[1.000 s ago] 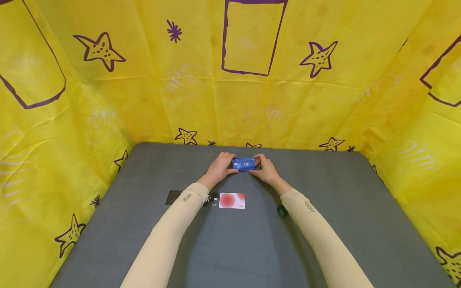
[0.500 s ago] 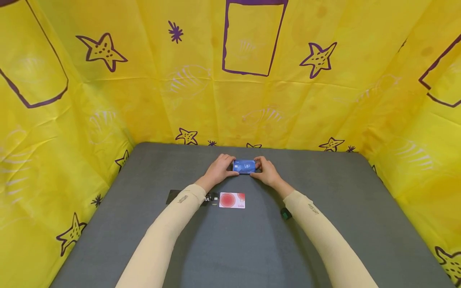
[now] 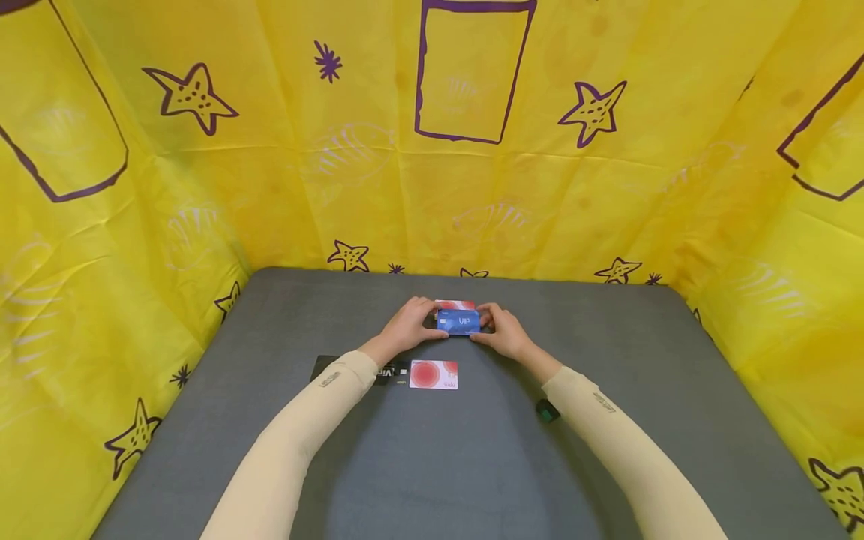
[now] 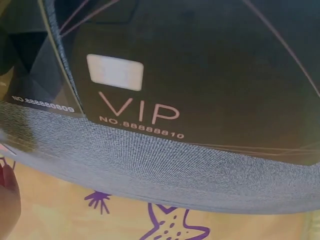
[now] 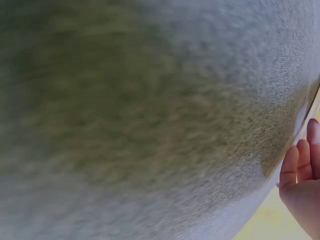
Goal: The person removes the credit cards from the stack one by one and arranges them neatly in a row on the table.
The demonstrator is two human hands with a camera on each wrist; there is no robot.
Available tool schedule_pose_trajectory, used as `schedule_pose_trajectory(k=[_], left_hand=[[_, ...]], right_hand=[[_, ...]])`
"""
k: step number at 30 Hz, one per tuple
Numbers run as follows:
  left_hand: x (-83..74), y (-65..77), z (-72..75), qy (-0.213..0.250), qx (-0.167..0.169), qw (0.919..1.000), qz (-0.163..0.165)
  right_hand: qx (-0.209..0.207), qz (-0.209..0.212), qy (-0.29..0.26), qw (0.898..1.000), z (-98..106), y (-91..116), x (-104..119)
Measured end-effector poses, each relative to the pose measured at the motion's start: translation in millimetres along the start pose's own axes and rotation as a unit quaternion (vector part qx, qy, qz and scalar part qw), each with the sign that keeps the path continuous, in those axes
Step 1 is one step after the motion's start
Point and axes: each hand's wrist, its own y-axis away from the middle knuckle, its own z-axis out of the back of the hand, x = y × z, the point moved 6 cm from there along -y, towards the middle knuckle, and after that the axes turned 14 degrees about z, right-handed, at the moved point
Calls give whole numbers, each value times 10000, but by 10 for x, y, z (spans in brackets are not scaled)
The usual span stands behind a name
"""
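Observation:
A blue card (image 3: 459, 322) marked VIP is held level at its two ends, near the far side of the table. My left hand (image 3: 407, 325) pinches its left end, with the thumb at the near edge. At the right end my right hand (image 3: 508, 331) grips it in the same way. Just beyond the blue card shows a strip of a red-and-white card (image 3: 455, 304); whether it is held or lies flat, I cannot tell. In the right wrist view, some of my right hand's fingers (image 5: 289, 170) appear at the edge, the card out of sight.
Nearer to me lies another red-and-white card (image 3: 433, 374). On its left are black cards (image 3: 324, 366), partly under my left forearm; one black VIP card (image 4: 225, 75) fills the left wrist view beside a dark patterned card (image 4: 35, 70). A yellow curtain (image 3: 472, 202) surrounds the grey table (image 3: 432, 465).
Both hands have drawn the blue card a little toward me. The far red-and-white card, hidden before, now shows behind it. The cards on the table nearer to me stay put.

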Motion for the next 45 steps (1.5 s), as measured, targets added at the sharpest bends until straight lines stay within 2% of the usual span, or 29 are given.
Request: schedule_pose_trajectory(k=[12, 18, 27, 38, 45], left_hand=[[-97, 149, -75, -179, 229, 9996, -74], [-115, 216, -103, -125, 298, 9994, -132], [-195, 358, -97, -46, 275, 9996, 83], [-312, 494, -204, -219, 338, 9991, 128], [-404, 556, -187, -257, 212, 9994, -80]], right_hand=[[197, 83, 64, 9998, 40, 259, 78], [167, 355, 138, 9991, 47, 351, 96], [119, 675, 92, 9976, 67, 479, 123], [147, 643, 166, 9977, 88, 693, 123], [96, 645, 138, 9978, 125, 781, 140]])
